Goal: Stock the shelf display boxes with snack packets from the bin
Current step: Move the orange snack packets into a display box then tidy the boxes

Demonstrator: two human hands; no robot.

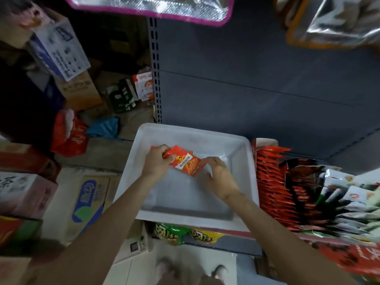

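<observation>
Bin (242,194): white plastic tub, rounded corners, smooth translucent walls, sitting on the shelf edge (236,246). Almost emptied; the only contents seen are the packets in hand.

Packets (188,163): small flat sachets, red-orange printed film with a white label band, gathered as a thin fanned stack inside the bin. Judged light, limp and slick; the film will likely slide packet on packet, so the stack should be pinched across its flat faces near both ends, not by a single corner. Contents probably brittle, so squeeze gently.

Left hand (157,163): fingers curled round the stack's left end, grasping it.

Right hand (219,179): fingers bent at the stack's right edge; whether it grips or only steadies the packets cannot be told.

Display box (265,144): card carton just right of the bin, touching its wall, already packed with a long upright row of matching red packets (273,186), serrated tops showing.

Beyond it: dark foil packs (302,171), torn open at top, and white-green packets (349,196), blurred.

Shelf back (257,79): grey steel panel, slotted upright (155,68).

Floor left: stacked cardboard cartons (88,204), red plastic bag (70,138).
</observation>
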